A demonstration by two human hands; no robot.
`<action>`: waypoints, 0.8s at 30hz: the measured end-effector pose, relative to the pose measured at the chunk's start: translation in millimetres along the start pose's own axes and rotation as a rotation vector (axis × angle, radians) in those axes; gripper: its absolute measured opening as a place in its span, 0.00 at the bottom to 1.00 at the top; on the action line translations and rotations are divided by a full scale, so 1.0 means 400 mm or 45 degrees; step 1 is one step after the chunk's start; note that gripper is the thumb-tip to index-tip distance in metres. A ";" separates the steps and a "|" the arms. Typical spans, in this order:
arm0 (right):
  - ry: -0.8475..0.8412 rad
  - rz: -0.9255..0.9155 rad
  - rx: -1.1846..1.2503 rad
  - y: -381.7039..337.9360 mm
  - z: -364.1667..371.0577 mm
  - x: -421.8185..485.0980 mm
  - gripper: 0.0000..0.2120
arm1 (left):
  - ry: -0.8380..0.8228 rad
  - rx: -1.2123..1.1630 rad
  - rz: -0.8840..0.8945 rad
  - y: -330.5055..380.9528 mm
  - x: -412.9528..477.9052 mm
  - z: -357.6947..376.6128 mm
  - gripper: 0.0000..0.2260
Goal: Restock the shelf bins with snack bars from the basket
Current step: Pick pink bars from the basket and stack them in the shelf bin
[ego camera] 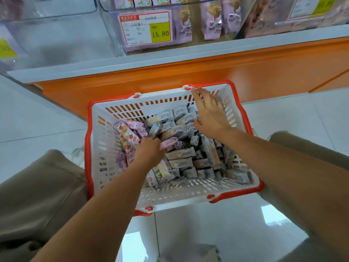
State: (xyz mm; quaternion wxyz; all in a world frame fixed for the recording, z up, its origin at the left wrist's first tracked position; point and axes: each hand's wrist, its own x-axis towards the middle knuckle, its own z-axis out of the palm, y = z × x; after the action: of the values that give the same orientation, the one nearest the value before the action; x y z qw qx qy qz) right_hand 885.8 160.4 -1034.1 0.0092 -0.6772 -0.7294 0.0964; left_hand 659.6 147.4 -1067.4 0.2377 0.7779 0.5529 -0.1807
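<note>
snack bars (pixel 181 161) lie heaped in the basket (pixel 88 148) on the floor (pixel 37 120), right under both hands. the left hand (pixel 150 149) is pushed down into the heap, pink bars (pixel 128 137) just to its left and grey bars (pixel 188 127) to its right; its fingertips are hidden, so i cannot tell if it has closed on a bar. the right hand (pixel 210 114) floats over the far corner, fingers spread, holding nothing. to do this well, scoop a few bars of one colour, all lying the same way, squeeze softly, then lift them to the clear shelf bin (pixel 111 25) up beyond the hands.
</note>
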 end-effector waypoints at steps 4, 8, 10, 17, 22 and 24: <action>-0.073 0.003 0.073 -0.001 -0.018 -0.002 0.43 | -0.098 -0.479 -0.050 0.000 -0.016 -0.036 0.11; -0.056 0.003 0.180 -0.006 -0.084 -0.003 0.41 | -0.035 -0.847 -0.020 0.002 -0.051 -0.125 0.14; 0.006 0.006 0.201 -0.012 -0.141 -0.003 0.38 | 0.062 -0.920 -0.008 0.018 -0.086 -0.191 0.09; 0.446 -0.169 0.254 -0.041 -0.388 -0.053 0.27 | 0.491 -1.144 0.217 0.098 -0.211 -0.409 0.12; 0.632 -0.242 0.263 -0.041 -0.514 -0.069 0.23 | 0.664 -1.210 0.355 0.166 -0.271 -0.540 0.07; 0.685 -0.226 0.275 -0.036 -0.554 -0.064 0.22 | 0.764 -1.220 0.342 0.196 -0.271 -0.587 0.06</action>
State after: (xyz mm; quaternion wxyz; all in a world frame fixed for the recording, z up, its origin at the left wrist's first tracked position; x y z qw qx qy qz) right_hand 905.5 162.6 -811.5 0.2825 -0.6073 -0.7425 -0.0108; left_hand 703.2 175.4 -802.3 0.4171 0.6640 0.5125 0.3499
